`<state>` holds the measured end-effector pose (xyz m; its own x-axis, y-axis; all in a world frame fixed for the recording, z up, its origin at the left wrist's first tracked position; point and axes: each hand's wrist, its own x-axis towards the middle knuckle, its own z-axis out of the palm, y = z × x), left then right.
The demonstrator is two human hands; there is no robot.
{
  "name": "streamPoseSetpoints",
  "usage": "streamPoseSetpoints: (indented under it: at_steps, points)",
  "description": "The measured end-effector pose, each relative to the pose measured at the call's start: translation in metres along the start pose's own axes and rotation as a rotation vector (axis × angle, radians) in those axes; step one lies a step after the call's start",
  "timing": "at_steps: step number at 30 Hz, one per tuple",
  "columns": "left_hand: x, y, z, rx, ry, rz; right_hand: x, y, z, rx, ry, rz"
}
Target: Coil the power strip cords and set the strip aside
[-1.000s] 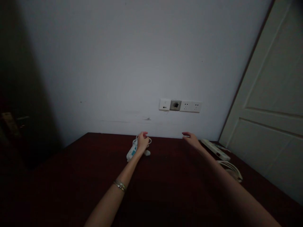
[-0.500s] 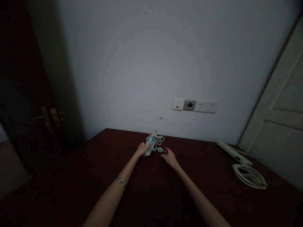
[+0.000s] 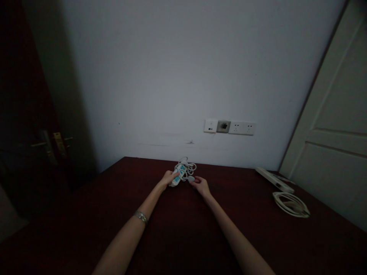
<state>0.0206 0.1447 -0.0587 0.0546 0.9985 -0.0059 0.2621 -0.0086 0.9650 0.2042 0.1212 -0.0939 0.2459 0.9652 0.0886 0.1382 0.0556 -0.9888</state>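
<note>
A small white power strip with a blue label [image 3: 177, 177] lies near the far edge of the dark red table [image 3: 183, 229], its white cord [image 3: 189, 167] bundled behind it. My left hand [image 3: 166, 178] is closed round the strip's near end. My right hand [image 3: 200, 185] pinches the grey plug [image 3: 191, 178] at the cord's end, just right of the strip. A bracelet sits on my left wrist.
A second, longer white power strip [image 3: 274, 180] lies at the table's right with its coiled cord [image 3: 291, 204] in front of it. A row of wall sockets [image 3: 229, 127] is above the table. A pale door stands right, a dark door with a handle [image 3: 53, 144] left.
My right hand has swung left from the table's right side to the plug beside the small strip. My left hand has stayed on the strip. The view shifted left, then slightly right.
</note>
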Motion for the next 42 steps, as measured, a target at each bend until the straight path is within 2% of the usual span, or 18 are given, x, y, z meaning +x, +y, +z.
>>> streamPoseSetpoints:
  at_steps: [6, 13, 16, 20, 24, 28, 32, 34, 38, 42]
  points:
    - [-0.007, 0.034, -0.002, -0.181, -0.073, 0.069, -0.005, -0.039, -0.010, 0.201, -0.016, -0.109]
    - [-0.029, 0.081, 0.003, -0.438, -0.055, 0.244, -0.017, -0.099, -0.037, 0.280, 0.009, -0.337]
    - [-0.039, 0.093, 0.007, -0.585, -0.031, 0.338, -0.029, -0.119, -0.042, 0.320, -0.028, -0.426]
    - [-0.049, 0.101, 0.010, -0.662, -0.001, 0.416, -0.042, -0.136, -0.046, 0.349, -0.058, -0.566]
    - [-0.059, 0.109, 0.013, -0.669, 0.008, 0.429, -0.049, -0.144, -0.047, 0.406, -0.051, -0.513]
    - [-0.067, 0.115, 0.017, -0.718, -0.015, 0.414, -0.053, -0.149, -0.046, 0.473, -0.052, -0.419]
    - [-0.072, 0.116, 0.020, -0.713, -0.031, 0.357, -0.056, -0.154, -0.047, 0.470, -0.072, -0.403]
    - [-0.072, 0.115, 0.022, -0.686, -0.064, 0.297, -0.057, -0.156, -0.049, 0.437, -0.056, -0.405]
    - [-0.071, 0.113, 0.024, -0.675, -0.220, 0.113, -0.058, -0.157, -0.053, 0.393, -0.028, -0.358]
    - [-0.071, 0.114, 0.025, -0.667, -0.228, 0.043, -0.053, -0.153, -0.056, 0.432, -0.075, -0.315]
